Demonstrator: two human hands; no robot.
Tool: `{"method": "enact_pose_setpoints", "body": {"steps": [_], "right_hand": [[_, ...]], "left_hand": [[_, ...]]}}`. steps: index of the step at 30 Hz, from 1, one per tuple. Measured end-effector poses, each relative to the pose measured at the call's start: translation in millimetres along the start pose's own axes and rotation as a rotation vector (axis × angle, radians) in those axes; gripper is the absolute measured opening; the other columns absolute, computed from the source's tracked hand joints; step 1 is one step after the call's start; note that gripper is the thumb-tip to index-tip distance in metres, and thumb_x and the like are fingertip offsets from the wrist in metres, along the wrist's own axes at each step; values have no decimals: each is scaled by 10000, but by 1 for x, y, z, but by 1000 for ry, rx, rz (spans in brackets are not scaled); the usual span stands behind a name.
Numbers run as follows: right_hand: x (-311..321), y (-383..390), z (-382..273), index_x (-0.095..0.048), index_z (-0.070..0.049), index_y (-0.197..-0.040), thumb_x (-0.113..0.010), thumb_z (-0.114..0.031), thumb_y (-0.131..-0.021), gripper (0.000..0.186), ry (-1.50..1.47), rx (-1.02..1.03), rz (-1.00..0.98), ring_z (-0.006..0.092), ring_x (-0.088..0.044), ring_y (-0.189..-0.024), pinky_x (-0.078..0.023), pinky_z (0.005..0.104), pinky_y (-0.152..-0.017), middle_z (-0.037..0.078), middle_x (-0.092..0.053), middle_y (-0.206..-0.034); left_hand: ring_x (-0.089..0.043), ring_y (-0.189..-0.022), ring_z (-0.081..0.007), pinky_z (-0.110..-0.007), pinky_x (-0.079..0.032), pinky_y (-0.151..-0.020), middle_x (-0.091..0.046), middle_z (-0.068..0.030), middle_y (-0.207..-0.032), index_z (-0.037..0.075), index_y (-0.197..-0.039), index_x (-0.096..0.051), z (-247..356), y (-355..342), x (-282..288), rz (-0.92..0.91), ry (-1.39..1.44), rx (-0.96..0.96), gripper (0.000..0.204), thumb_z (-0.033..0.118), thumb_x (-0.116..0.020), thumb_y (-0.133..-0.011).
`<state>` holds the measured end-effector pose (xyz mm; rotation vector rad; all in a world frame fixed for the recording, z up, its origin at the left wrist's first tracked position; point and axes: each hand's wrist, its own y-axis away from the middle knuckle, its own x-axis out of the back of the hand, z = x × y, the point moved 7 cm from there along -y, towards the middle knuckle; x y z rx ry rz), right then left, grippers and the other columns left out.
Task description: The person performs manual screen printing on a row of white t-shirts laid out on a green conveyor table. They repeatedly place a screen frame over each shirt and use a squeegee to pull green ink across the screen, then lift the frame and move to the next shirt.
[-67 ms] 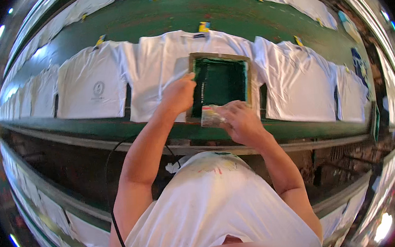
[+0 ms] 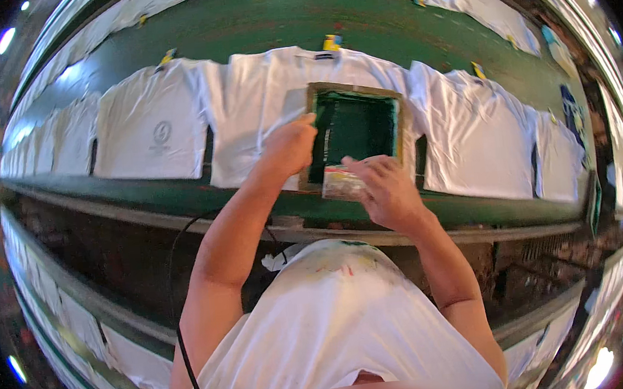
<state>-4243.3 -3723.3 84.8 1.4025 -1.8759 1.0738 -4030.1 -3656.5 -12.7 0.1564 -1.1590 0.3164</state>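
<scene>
A screen-printing frame [image 2: 353, 85] with a brownish rim and dark green mesh lies on a white T-shirt [image 2: 256, 89] spread on the green table. My left hand [image 2: 292, 146] is closed round the frame's left side. At the near edge of the frame, my right hand [image 2: 390, 192] grips a squeegee [image 2: 341, 185], a flat, pale, ink-stained piece with some red along its top. The fingers of the right hand partly cover it. What lies beneath the mesh is hidden.
Left of the frame, another white T-shirt [image 2: 131, 135] bears a small dark round print. A further white shirt [image 2: 475, 138] lies to the right. Yellow tabs [image 2: 332, 43] sit along the collars. A black cable [image 2: 179, 307] hangs by my left arm. The table's near edge [image 2: 307, 233] runs before me.
The whole view has shifted slightly, so the table and shirts appear a little further right. Both hands keep their grip on the frame and squeegee.
</scene>
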Motion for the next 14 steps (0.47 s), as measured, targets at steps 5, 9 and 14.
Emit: {"method": "enact_pose_setpoints", "body": {"steps": [5, 9, 14], "right_hand": [[76, -31, -71, -468, -21, -1645, -818, -34, -931, 796, -55, 368, 354, 371, -739, -1005, -579, 517, -876, 134, -776, -1220], [115, -25, -150, -660, -46, -1354, -818, -50, -946, 438, -200, 480, 429, 357, -763, -1001, -618, 469, -897, 113, -793, -1164], [130, -21, -226, -711, -139, -1240, -877, -116, -927, 355, -248, 721, 330, 317, -772, -1015, -647, 462, -925, 74, -786, -1201]], "left_hand": [[-760, -1203, -412, -516, -623, -1023, -746, -178, -1422, 17, -1087, -818, -5, -12, -11, -181, -82, 149, 227, 53, -715, -888], [-766, -1226, -387, -507, -626, -1021, -753, -202, -1395, 17, -1264, -773, 2, -12, 0, -165, -93, 249, 368, 40, -735, -900], [-767, -1247, -403, -503, -629, -1028, -757, -227, -1396, 26, -1517, -648, 15, -13, 13, -264, -136, 186, 630, 64, -780, -902]]}}
